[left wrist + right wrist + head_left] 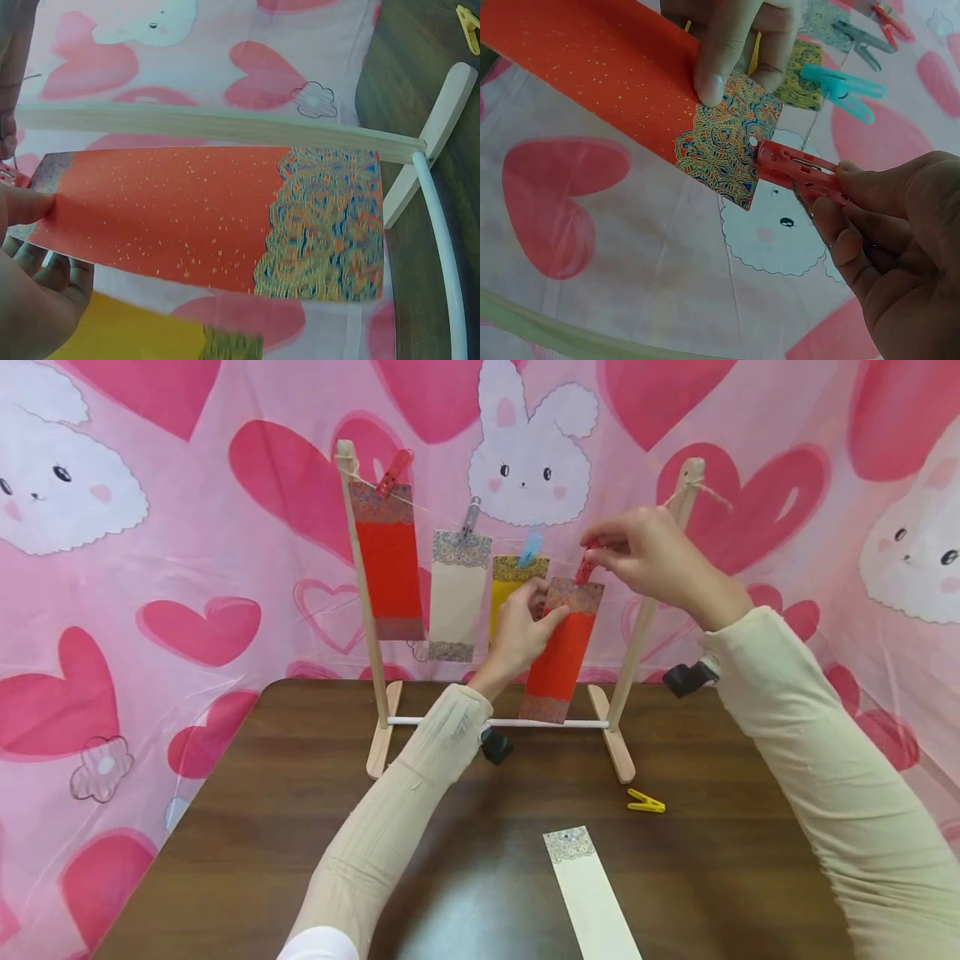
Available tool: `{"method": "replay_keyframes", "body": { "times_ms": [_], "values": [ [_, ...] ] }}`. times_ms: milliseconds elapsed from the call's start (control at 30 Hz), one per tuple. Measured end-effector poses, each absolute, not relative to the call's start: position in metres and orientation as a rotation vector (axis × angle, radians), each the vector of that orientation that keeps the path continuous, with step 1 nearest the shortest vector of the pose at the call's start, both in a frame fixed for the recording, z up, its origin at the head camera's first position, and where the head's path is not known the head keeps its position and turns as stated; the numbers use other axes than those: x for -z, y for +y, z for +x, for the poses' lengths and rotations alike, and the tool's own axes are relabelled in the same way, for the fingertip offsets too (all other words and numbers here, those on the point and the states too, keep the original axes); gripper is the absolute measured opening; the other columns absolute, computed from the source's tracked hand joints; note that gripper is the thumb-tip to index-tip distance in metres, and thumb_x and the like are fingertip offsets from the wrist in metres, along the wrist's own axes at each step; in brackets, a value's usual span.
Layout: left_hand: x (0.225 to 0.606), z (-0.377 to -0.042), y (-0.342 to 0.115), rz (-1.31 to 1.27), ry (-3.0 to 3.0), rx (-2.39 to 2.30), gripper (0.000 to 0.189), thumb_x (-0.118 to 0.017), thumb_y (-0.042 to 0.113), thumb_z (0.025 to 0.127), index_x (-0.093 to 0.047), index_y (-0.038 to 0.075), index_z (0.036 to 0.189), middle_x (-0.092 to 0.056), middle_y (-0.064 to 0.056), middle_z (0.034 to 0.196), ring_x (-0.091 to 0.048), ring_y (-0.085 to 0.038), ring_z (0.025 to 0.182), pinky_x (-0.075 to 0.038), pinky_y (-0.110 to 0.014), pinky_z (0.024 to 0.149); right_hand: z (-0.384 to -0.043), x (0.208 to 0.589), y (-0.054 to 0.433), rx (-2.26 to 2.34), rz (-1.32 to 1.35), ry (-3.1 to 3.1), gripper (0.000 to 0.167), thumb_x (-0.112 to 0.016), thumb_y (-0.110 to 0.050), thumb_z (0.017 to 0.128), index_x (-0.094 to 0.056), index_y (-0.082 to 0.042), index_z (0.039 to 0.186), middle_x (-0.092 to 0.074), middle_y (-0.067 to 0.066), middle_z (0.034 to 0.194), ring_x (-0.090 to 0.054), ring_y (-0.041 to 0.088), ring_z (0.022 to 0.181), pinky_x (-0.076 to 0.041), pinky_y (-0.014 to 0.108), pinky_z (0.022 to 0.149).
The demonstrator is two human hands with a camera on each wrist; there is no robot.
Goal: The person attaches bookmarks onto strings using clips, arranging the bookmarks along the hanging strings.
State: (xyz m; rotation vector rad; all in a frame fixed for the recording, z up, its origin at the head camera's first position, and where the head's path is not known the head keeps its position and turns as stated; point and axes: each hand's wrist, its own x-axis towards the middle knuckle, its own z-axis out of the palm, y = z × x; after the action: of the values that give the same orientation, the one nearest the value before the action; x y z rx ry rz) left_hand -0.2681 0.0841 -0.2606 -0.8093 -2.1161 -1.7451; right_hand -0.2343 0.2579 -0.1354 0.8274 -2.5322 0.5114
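Note:
My left hand [517, 631] pinches a red paper card [562, 652] by its upper left edge, thumb in front and fingers behind. The card has gold flecks and patterned bands at both ends, and hangs slightly tilted. With thumb and fingertips, my right hand [648, 556] pinches the handles of a red clothespin [802, 169]. The clothespin's tip meets the card's patterned top edge, right beside a small hole. A yellow card [504, 589] hangs behind my left hand, partly hidden, under a light blue clothespin [844, 90].
A string runs between the posts of a wooden stand [365, 585]. Another red card [390, 568] and a cream card [457, 593] hang from it by a red clothespin [394, 472] and a grey one. On the brown table lie a yellow clothespin [647, 802] and a cream card [596, 902].

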Motion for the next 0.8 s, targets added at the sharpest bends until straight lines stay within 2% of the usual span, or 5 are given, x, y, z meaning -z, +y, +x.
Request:
{"method": "replay_keyframes", "body": {
  "times_ms": [133,300,633,733,800],
  "values": [
    [0.260,-0.267,0.084,-0.848,-2.088,1.770,0.023,-0.069,0.009,0.094,-0.057,0.001,0.112,-0.071,-0.014,0.097,-0.056,-0.015,0.072,-0.046,-0.021,0.063,-0.235,0.138,0.259,-0.513,0.839,-2.519,0.022,-0.069,-0.001,0.091,-0.072,0.004,0.113,-0.074,0.017,0.104,-0.072,0.025,0.095,-0.056,0.024,0.082],
    [0.256,-0.266,0.087,-0.846,-2.016,1.796,0.023,-0.071,0.004,0.092,-0.057,-0.001,0.110,-0.072,-0.017,0.098,-0.061,-0.016,0.074,-0.049,-0.021,0.066,-0.233,0.138,0.257,-0.572,0.849,-2.511,0.023,-0.069,0.000,0.091,-0.072,0.006,0.113,-0.073,0.021,0.105,-0.073,0.031,0.087,-0.047,0.005,0.065],
    [0.261,-0.264,0.080,-0.863,-2.069,1.833,0.025,-0.064,0.001,0.095,-0.059,-0.005,0.119,-0.071,-0.022,0.105,-0.069,-0.026,0.097,-0.053,-0.026,0.087,-0.228,0.154,0.255,-0.558,0.763,-2.568,0.035,-0.064,-0.004,0.096,-0.062,0.003,0.129,-0.072,0.020,0.094,-0.065,0.022,0.055,-0.051,0.018,0.054],
    [0.264,-0.261,0.075,-0.882,-2.105,1.826,0.033,-0.064,0.001,0.095,-0.058,-0.004,0.127,-0.069,-0.022,0.114,-0.068,-0.026,0.105,-0.053,-0.026,0.090,-0.226,0.165,0.253,-0.455,0.723,-2.534,0.046,-0.065,-0.006,0.095,-0.054,-0.001,0.140,-0.071,0.021,0.092,-0.066,0.026,0.061,-0.057,0.030,0.062],
    [0.268,-0.258,0.072,-0.916,-2.113,1.850,0.035,-0.063,0.000,0.095,-0.058,-0.003,0.130,-0.068,-0.021,0.119,-0.066,-0.026,0.109,-0.053,-0.027,0.091,-0.222,0.175,0.252,-0.392,0.700,-2.514,0.058,-0.065,-0.006,0.095,-0.044,-0.006,0.149,-0.070,0.022,0.107,-0.070,0.033,0.080,-0.059,0.042,0.076]
  ]
}}
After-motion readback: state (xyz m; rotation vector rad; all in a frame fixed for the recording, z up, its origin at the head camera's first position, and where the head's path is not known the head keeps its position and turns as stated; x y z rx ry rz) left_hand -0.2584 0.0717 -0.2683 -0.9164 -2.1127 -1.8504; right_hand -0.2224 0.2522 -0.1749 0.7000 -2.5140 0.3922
